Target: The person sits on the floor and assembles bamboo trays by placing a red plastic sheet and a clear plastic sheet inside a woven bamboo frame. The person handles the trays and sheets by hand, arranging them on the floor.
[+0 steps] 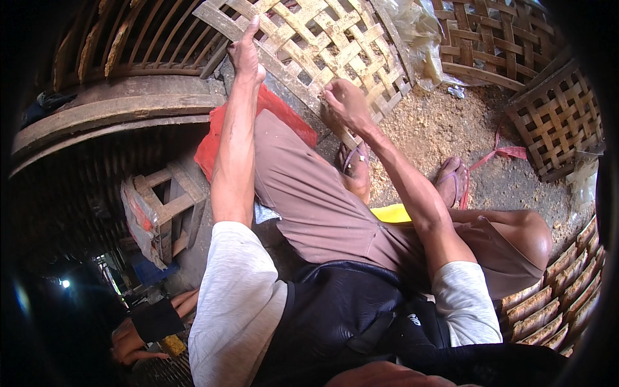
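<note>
A woven bamboo panel (335, 39) with a flat wooden edge strip leans in front of my legs, with pale crumbs stuck to its slats. My left hand (245, 58) grips the strip near the panel's left corner, its thumb stretched along the face and the other fingers mostly hidden. My right hand (348, 103) is curled closed at the panel's near edge and is slightly blurred. What its fingers hold, if anything, is hidden. A red cloth or sheet (271, 109) lies beside and under my left leg.
Sawdust-like crumbs (412, 135) cover the floor around my sandalled feet. Another woven panel (561, 119) stands at the right, near plastic sheeting (419, 42). A wooden stool (171, 203) and a long wooden beam (116, 109) are at the left. Another person (145, 329) bends down at the lower left.
</note>
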`<state>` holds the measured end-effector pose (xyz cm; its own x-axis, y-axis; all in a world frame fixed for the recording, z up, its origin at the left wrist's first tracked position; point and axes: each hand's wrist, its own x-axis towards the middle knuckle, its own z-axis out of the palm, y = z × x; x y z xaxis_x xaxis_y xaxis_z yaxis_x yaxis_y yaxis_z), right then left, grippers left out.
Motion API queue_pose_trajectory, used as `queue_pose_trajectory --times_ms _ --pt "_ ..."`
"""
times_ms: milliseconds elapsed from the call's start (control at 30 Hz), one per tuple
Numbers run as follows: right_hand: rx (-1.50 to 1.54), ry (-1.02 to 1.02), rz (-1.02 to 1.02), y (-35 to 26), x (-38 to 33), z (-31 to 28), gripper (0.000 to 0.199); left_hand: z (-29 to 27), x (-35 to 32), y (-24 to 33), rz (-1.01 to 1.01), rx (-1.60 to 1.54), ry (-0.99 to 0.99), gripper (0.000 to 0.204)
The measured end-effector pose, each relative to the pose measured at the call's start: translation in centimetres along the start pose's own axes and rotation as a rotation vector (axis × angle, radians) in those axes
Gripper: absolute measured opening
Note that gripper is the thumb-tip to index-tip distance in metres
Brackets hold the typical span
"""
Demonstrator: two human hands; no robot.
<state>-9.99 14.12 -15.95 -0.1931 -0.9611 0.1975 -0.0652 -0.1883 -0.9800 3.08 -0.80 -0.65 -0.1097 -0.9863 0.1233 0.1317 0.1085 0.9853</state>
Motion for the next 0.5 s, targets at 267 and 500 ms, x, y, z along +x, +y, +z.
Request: queue_pose_trajectory --times_ms 267,500 --pt "0.034 -0.155 -0.202 -1.9 1.4 -0.4 0.008 0.4 -0.3 0.4 -0.036 -0.016 0.004 0.048" --pt "0.095 -0.115 -0.005 -2.8 2.0 -0.1 0.005 1.5 -1.0 0.9 0.001 -0.044 -0.020 0.048"
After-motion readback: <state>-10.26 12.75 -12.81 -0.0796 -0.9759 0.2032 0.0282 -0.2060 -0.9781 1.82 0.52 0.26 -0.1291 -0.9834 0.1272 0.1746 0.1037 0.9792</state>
